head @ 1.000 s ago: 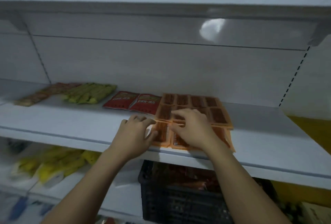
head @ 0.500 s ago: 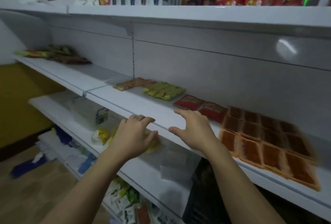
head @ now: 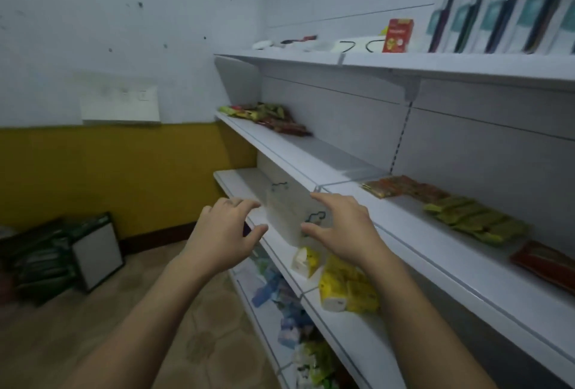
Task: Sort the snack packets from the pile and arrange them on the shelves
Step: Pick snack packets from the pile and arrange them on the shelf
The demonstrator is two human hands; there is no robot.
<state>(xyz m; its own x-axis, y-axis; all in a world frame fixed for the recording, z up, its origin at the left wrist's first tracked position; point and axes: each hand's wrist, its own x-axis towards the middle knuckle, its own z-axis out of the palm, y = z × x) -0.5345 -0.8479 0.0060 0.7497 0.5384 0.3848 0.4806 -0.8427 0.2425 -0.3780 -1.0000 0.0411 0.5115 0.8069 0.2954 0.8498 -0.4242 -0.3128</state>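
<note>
My left hand [head: 224,234] and my right hand [head: 342,226] hang in the air in front of the white shelves, fingers spread, holding nothing. On the middle shelf [head: 435,251] lie rows of snack packets: orange-brown packets [head: 401,190], green packets [head: 476,222] and a red packet [head: 547,262] at the right edge. Farther left on the same shelf level sits a mixed pile of green and dark red packets [head: 267,117]. Both hands are left of and below the sorted rows, touching no packet.
The lower shelf [head: 342,326] holds yellow packs [head: 348,289] and a clear plastic bag [head: 289,211]. The bottom shelf carries blue and green packs [head: 289,320]. A red box [head: 398,35] and tall packages stand on the top shelf. Dark crates [head: 59,254] sit on the floor by the yellow wall.
My view has swung left, away from the orange packets my hands were pressing on. Both hands have lifted off the shelf and now hover open in front of it.
</note>
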